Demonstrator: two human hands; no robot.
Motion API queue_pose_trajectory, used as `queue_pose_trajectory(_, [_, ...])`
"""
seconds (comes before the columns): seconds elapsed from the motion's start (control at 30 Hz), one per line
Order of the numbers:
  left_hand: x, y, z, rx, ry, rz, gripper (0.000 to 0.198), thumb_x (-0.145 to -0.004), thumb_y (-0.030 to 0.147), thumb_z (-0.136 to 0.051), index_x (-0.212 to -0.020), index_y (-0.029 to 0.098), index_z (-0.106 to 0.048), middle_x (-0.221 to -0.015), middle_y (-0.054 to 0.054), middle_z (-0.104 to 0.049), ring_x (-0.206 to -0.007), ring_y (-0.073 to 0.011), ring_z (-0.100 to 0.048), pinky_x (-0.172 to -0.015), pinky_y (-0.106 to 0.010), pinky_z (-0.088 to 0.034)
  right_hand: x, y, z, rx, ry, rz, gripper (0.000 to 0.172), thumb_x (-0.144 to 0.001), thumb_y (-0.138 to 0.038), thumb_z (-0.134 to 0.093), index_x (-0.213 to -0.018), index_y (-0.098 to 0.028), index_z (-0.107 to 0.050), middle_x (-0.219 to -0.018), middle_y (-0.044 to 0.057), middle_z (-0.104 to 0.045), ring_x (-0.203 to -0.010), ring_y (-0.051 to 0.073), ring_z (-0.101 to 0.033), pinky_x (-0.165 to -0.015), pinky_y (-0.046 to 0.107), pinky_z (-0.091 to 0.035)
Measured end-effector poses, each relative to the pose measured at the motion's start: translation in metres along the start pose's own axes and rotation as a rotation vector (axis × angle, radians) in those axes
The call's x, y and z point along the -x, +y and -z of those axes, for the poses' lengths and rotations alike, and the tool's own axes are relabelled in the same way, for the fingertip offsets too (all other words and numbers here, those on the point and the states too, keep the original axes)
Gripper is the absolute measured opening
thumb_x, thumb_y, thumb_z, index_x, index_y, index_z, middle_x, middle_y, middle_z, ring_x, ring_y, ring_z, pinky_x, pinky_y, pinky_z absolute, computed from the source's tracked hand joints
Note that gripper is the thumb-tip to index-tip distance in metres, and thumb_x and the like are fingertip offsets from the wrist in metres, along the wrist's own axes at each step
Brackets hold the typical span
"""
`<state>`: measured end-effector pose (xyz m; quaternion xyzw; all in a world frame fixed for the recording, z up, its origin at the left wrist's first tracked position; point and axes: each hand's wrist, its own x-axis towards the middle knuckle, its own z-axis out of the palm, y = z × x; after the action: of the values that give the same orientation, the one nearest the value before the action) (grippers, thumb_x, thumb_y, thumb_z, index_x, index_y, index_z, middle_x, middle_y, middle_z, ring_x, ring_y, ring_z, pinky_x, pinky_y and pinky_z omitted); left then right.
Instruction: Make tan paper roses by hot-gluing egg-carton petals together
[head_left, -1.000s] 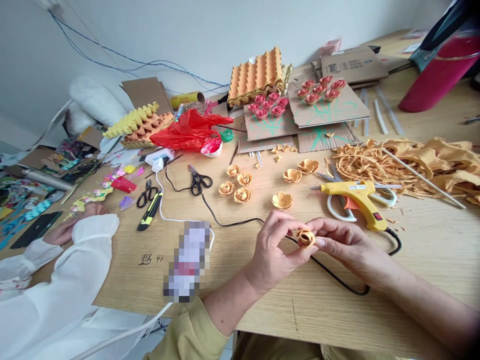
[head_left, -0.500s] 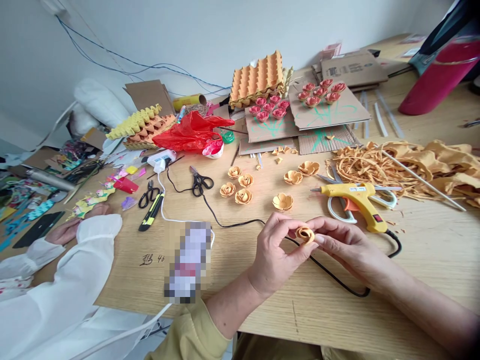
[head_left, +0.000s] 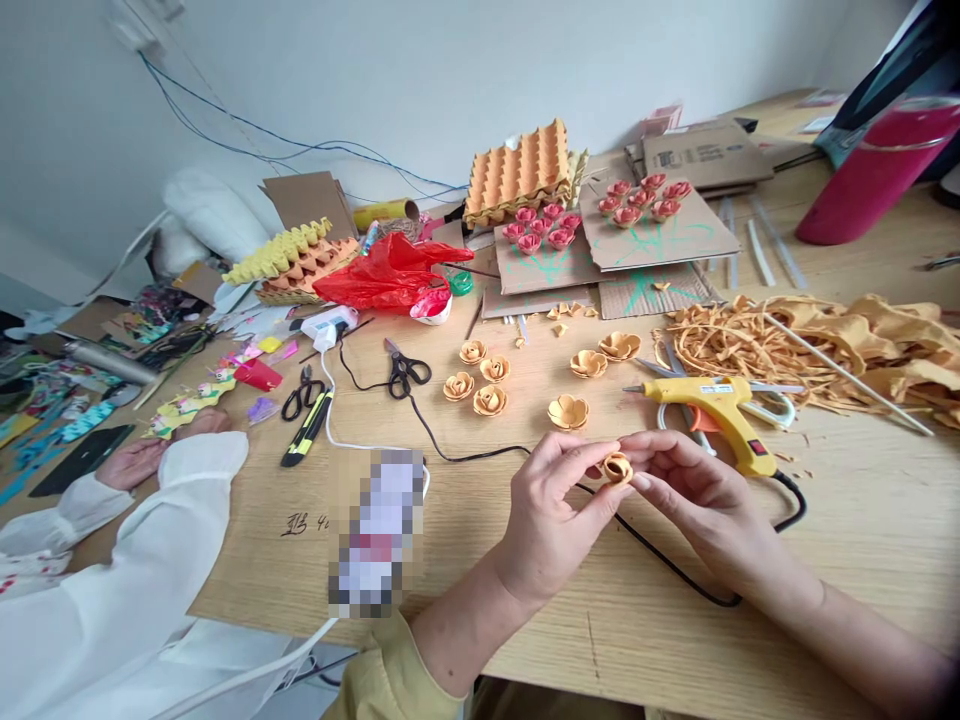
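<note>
Barely anything differs from half a second ago: the scene sits slightly lower in view, while the rolled orange-tan flower bud (head_left: 619,474) stays above the wood-grain table (head_left: 465,520), between both hands. The left hand (head_left: 553,515) pinches it between thumb and fingers; the right hand (head_left: 701,495) closes thumb and fingertips narrowly on its other side. Fingers hide the bud's underside, pixelation blots out a rectangular object (head_left: 379,535), and the yellow plastic glue gun (head_left: 709,400) partly covers pale-handled metal scissors (head_left: 780,411). Beyond lie four curled rosettes (head_left: 490,401) and three open, round-petalled flowers (head_left: 568,412), matte like the fibrous heap of torn orange strips (head_left: 716,345).
</note>
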<state>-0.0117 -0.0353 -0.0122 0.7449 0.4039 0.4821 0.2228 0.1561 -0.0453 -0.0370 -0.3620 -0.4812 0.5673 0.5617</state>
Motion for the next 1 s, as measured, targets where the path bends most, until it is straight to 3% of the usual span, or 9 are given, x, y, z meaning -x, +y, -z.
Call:
queue_pose_trajectory(0.23, [-0.001,0.002,0.002,0.016,-0.005,0.015,0.023,-0.083,0.02,-0.077,-0.104,0.017,-0.069,-0.091,-0.003,-0.069,-0.079,-0.0116,-0.067,-0.08,-0.024,-0.057,0.005,0.002,-0.004,0.106,0.047,0.096,0.02,-0.089,-0.028,-0.073,-0.106,-0.037,-0.076,-0.098,-0.002,-0.077,-0.087,0.01,-0.072,-0.081,0.015,-0.058])
queue_pose_trajectory(0.4, [0.001,0.004,-0.001,0.107,0.041,0.16,0.022,-0.078,0.022,-0.082,-0.091,0.016,-0.066,-0.083,-0.001,-0.071,-0.072,-0.0117,-0.067,-0.076,-0.025,-0.056,0.005,0.003,-0.004,0.167,0.066,0.146,0.019,-0.089,-0.026,-0.073,-0.104,-0.036,-0.077,-0.098,-0.002,-0.078,-0.088,0.012,-0.072,-0.08,0.018,-0.06])
queue_pose_trajectory(0.73, [0.005,0.002,-0.017,0.573,0.117,0.302,0.017,-0.079,0.014,-0.08,-0.091,0.014,-0.068,-0.097,-0.006,-0.072,-0.093,-0.0151,-0.071,-0.088,-0.027,-0.059,0.006,0.002,-0.002,0.225,0.091,0.251,0.023,-0.089,-0.019,-0.072,-0.105,-0.035,-0.077,-0.099,-0.002,-0.078,-0.089,0.011,-0.072,-0.08,0.018,-0.059])
queue_pose_trajectory(1.0, [0.009,-0.001,-0.024,0.63,0.145,0.295,0.017,-0.081,0.014,-0.078,-0.096,0.016,-0.07,-0.102,-0.007,-0.072,-0.102,-0.0172,-0.07,-0.094,-0.031,-0.058,0.002,0.004,-0.002,0.253,0.113,0.289,0.027,-0.087,-0.015,-0.073,-0.104,-0.035,-0.077,-0.095,-0.003,-0.077,-0.087,0.012,-0.072,-0.079,0.02,-0.06])
